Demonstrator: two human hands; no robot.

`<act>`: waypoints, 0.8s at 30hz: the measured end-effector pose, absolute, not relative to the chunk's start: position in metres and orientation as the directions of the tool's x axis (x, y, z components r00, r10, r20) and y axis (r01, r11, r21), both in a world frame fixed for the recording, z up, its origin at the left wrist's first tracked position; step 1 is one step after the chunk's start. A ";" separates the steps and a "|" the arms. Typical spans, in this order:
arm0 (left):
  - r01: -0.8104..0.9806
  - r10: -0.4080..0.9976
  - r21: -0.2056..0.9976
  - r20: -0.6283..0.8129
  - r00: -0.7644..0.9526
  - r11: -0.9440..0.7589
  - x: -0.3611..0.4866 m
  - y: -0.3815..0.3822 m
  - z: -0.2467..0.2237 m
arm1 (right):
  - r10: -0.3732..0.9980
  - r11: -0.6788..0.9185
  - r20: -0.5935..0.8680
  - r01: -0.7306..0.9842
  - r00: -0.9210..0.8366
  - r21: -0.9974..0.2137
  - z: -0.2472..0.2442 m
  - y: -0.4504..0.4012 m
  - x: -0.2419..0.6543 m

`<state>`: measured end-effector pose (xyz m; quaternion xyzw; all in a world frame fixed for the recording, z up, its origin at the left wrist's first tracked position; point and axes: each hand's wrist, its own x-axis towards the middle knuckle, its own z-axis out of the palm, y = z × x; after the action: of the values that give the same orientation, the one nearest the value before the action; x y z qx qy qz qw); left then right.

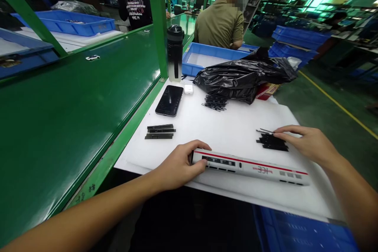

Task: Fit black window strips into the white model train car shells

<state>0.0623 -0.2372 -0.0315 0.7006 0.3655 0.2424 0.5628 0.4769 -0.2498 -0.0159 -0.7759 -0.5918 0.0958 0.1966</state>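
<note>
A white model train car (251,168) with a red stripe and dark windows lies along the near edge of the white work surface. My left hand (184,163) is closed around its left end, thumb on the near side. At the right, my right hand (304,141) pinches a thin dark strip (265,130) at its end. Directly below that strip lies a pile of black strips (271,141). Several more dark strips (160,131) are laid out in rows at the left. Farther back sits a heap of small black frame-like pieces (215,102).
A phone (169,100), a white earbud case (188,89) and a dark bottle (175,53) stand by the green partition at left. A black plastic bag (236,76) and a blue tray (191,70) lie at the back. A co-worker (220,23) sits beyond.
</note>
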 end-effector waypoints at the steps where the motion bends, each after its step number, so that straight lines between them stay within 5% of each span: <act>1: 0.240 0.785 0.966 -0.076 0.615 -0.095 0.062 -0.237 -0.032 | 0.952 -0.237 0.076 0.872 0.296 -0.428 -0.016 -0.250 0.478; 14: 0.258 0.777 0.963 -0.101 0.622 -0.081 0.062 -0.237 -0.031 | 0.906 -0.232 0.218 0.858 0.362 -0.459 -0.017 -0.255 0.468; 21: 0.179 0.771 0.977 -0.025 0.637 -0.116 0.061 -0.235 -0.030 | 0.870 0.181 0.489 0.876 0.071 -0.448 0.001 -0.277 0.393; 24: 0.156 0.768 0.980 -0.004 0.640 -0.125 0.061 -0.235 -0.029 | 0.890 0.350 0.435 0.818 -0.138 -0.456 0.008 -0.295 0.345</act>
<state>0.0608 -0.2349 -0.0294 0.7010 0.3297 0.2667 0.5734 0.3453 -0.2952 0.0083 -0.5676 -0.7523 0.0543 0.3300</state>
